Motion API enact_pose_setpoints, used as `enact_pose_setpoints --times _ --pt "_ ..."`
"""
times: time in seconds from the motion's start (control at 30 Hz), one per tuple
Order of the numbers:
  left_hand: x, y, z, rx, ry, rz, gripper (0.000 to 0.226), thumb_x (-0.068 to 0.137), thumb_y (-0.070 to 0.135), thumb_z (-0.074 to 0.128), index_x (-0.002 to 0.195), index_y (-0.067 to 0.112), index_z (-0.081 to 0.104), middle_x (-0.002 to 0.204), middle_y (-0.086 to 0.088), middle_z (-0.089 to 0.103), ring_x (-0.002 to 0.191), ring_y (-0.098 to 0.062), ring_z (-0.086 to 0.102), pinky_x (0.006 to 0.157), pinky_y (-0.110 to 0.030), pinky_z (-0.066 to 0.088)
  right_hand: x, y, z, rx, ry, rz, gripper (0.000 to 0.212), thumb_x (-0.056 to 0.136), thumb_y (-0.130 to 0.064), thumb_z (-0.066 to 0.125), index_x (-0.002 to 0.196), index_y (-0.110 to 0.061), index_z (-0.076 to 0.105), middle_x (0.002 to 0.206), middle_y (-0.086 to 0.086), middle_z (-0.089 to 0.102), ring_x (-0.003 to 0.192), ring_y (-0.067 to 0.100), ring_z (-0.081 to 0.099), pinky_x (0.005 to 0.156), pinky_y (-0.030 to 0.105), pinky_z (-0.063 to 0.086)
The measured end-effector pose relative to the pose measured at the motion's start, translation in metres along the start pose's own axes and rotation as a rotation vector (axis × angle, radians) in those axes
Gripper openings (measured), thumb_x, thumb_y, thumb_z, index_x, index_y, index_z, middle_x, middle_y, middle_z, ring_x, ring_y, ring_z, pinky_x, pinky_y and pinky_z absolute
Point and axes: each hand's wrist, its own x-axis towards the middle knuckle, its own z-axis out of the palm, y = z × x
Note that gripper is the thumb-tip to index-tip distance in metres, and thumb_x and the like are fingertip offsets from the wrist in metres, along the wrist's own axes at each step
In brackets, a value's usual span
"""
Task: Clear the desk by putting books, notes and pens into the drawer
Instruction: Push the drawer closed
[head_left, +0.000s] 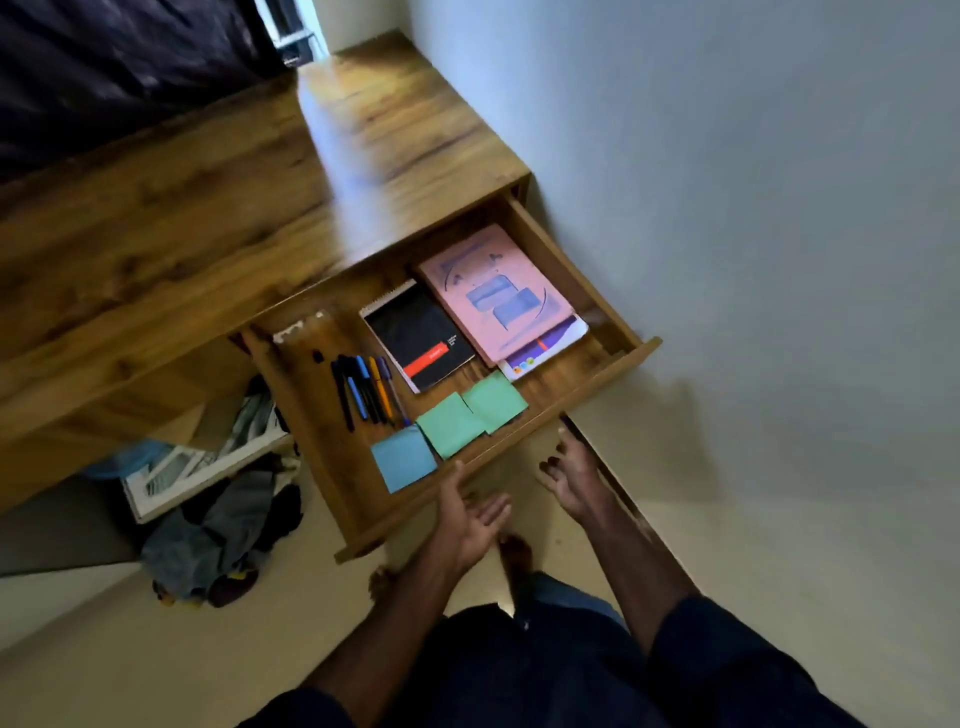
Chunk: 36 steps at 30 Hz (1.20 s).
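The wooden drawer (587, 387) stands pulled out of the desk (208, 218). Inside lie a pink book (493, 291) on top of a white-and-purple book (550, 348), a black notebook (423, 338) with a red band, several pens (366, 387), two green sticky pads (470, 410) and a blue sticky pad (404, 457). My left hand (475, 519) is open, thumb touching the drawer's front panel. My right hand (569, 475) is open just in front of that panel, fingers spread, holding nothing.
A white wall (753, 208) runs close along the drawer's right side. Under the desk sit a white frame (208, 467) and a heap of clothes (223, 540) on the pale floor. My feet stand below the drawer front.
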Motion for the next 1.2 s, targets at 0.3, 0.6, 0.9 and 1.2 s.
enact_pose_setpoints --times 0.3,0.6,0.9,1.2 --pt "0.000 -0.003 0.037 -0.831 0.100 0.138 0.081 0.099 0.054 0.045 0.160 0.011 0.014 0.165 -0.019 0.019 0.151 -0.040 0.023 0.122 -0.054 0.024 0.005 -0.041 0.023 0.213 -0.020 0.113 0.054 0.106 -0.033 0.035 0.154 -0.011 0.027 0.156 0.025 0.031 0.145 0.041 0.030 0.120 0.059 0.021" --pt "0.003 0.017 0.045 -0.941 0.093 0.227 0.067 0.103 0.051 0.037 0.155 0.009 0.032 0.159 -0.019 0.034 0.147 -0.037 0.033 0.118 -0.058 0.032 0.006 -0.062 0.051 0.206 -0.019 0.177 0.051 0.104 -0.027 0.040 0.152 -0.012 0.032 0.154 0.025 0.034 0.143 0.042 0.034 0.118 0.062 0.025" --pt "0.019 0.093 0.058 -0.913 0.167 0.260 0.054 0.106 0.037 0.034 0.151 0.006 0.037 0.154 -0.021 0.040 0.145 -0.040 0.036 0.116 -0.062 0.032 0.033 -0.092 0.120 0.205 -0.022 0.172 0.047 0.104 -0.025 0.042 0.149 -0.010 0.037 0.150 0.027 0.035 0.140 0.043 0.037 0.115 0.064 0.029" --pt "0.042 0.214 0.070 -0.978 0.321 0.214 0.039 0.105 0.027 0.035 0.138 0.009 0.047 0.142 -0.020 0.050 0.139 -0.040 0.043 0.116 -0.060 0.034 0.079 -0.124 0.217 0.222 -0.026 0.165 0.043 0.103 -0.026 0.046 0.142 -0.009 0.045 0.147 0.030 0.039 0.135 0.044 0.043 0.114 0.064 0.031"
